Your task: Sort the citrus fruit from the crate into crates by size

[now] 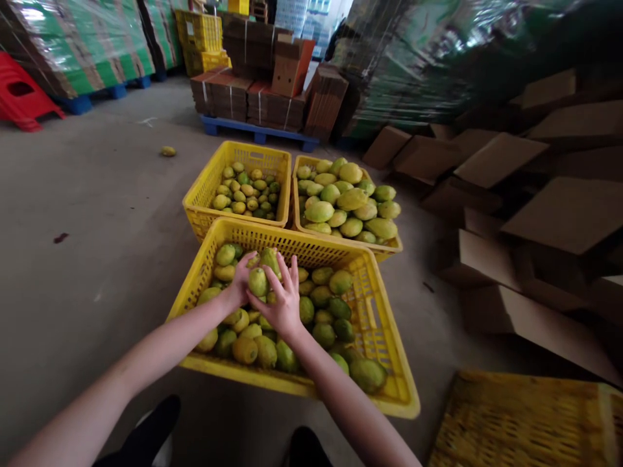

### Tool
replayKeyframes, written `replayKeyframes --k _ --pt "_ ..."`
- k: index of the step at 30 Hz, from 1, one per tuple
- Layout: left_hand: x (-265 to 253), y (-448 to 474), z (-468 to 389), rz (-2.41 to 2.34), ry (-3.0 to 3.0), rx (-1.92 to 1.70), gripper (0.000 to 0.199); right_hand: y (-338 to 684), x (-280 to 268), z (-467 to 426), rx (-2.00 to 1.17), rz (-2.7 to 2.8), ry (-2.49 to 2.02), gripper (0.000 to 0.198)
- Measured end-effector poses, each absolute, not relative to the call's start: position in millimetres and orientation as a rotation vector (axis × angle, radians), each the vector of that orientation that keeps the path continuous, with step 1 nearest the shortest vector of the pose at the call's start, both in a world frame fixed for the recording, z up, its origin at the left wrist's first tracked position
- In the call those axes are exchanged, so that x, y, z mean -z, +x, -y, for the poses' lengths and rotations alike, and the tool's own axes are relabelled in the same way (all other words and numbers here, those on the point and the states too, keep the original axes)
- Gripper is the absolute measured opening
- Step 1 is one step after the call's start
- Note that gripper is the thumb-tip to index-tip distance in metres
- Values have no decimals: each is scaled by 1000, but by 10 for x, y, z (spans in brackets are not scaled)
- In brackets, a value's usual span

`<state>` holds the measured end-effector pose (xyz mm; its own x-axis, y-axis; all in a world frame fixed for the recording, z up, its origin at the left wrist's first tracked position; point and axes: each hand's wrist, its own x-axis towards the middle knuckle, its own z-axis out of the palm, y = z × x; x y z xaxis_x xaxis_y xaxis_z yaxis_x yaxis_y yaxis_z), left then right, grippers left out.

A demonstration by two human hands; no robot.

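Over the near yellow crate (pixel 389 350), both hands meet around a green-yellow lemon (pixel 257 283). My left hand (pixel 240 280) closes on its left and far side; its fingertips are partly hidden. On the near and right side, the thumb and index finger of my right hand (pixel 283 301) grip the same lemon, with the other fingers raised. Another greenish lemon (pixel 270 261) shows just beyond the fingers; whether a hand touches it, I cannot tell. Many similar fruits, such as a large green one (pixel 368 375), lie in the crate below.
Behind stand two more yellow crates, the left with smaller fruits (pixel 247 191), the right heaped with larger ones (pixel 353 199). One fruit (pixel 168 151) lies on the floor. Cardboard boxes (pixel 501 159) pile at right; an overturned-looking yellow crate (pixel 520 415) sits near right. A blue pallet (pixel 260 135) bears cartons.
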<state>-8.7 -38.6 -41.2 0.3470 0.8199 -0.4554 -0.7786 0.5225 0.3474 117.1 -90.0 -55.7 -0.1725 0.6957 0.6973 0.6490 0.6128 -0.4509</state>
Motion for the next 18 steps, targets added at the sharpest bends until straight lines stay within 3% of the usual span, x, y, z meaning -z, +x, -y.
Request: replayKeyframes --k 3,10,18 --pt "332 -90 351 -699 -4 -1053 35 1310 528 826 -198 1716 -1085 50" --pt "315 -159 294 -698 281 -1068 23 1452 544 644 -1073 1248 -992 63" --pt "413 -219 219 -781 547 -1132 28 1411 572 660 -1066 1307 -1003 55"
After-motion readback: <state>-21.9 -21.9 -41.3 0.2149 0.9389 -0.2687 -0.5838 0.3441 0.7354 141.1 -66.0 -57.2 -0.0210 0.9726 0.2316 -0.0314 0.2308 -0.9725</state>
